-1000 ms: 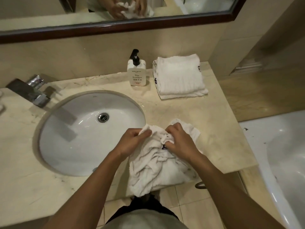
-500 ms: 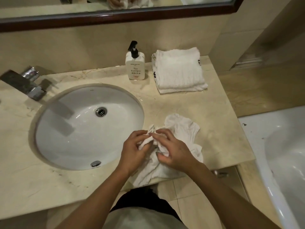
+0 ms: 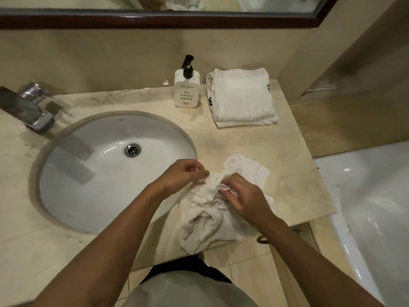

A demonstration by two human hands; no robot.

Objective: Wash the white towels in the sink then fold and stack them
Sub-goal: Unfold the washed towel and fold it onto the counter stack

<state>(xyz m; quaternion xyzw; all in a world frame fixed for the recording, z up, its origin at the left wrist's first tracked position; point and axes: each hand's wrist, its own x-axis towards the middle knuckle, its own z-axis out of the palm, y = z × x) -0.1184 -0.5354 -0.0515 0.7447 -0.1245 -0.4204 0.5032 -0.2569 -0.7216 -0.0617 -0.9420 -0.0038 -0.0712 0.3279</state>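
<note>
Sorting out a crumpled towel (image 3: 212, 209) at lower centre of the worktop (image 3: 287, 173), I am pinching its edges with left hand (image 3: 183, 176) and right hand (image 3: 241, 196); next, spreading it flat for folding.

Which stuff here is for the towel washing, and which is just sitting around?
For the job:
crumpled towel, pinched by left hand and right hand
folded towel stack
sink
tap

Just sitting around:
pump bottle
mirror
bathtub
</note>
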